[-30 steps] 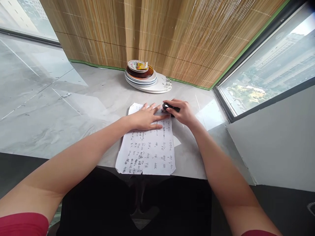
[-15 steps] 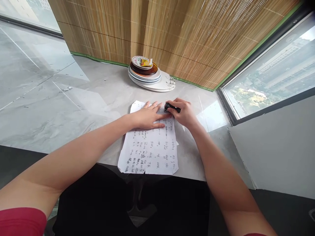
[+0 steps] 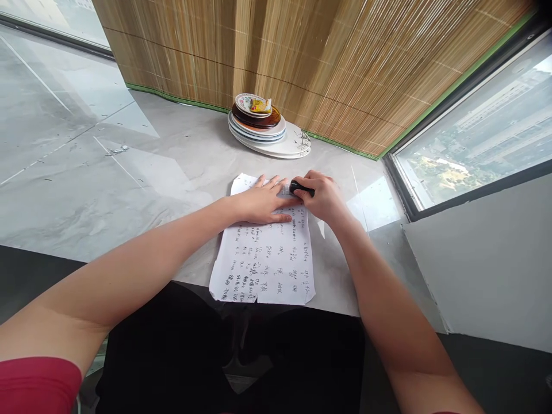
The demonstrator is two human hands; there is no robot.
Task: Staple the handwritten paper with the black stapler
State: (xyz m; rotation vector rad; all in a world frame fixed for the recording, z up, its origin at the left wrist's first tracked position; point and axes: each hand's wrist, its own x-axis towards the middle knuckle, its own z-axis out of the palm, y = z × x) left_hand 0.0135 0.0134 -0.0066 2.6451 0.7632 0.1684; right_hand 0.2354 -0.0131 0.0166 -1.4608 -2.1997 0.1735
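A white sheet of paper (image 3: 267, 261) covered with handwritten characters lies on the grey stone ledge (image 3: 107, 184), its near edge hanging slightly over the front. My left hand (image 3: 261, 202) lies flat on the upper part of the sheet, fingers spread. My right hand (image 3: 321, 198) is closed around a small black object (image 3: 302, 187), which looks like a stapler, at the sheet's top right corner. A second sheet peeks out from under the first on the right.
A stack of plates (image 3: 267, 129) with a small yellow packet on top stands at the back of the ledge. A bamboo blind (image 3: 302, 57) hangs behind it. A window (image 3: 474, 138) is on the right, and a grey panel (image 3: 495, 264) lies below it.
The view has shifted slightly. Both hands stay in place at the top of the sheet, with the black object still held at the corner.
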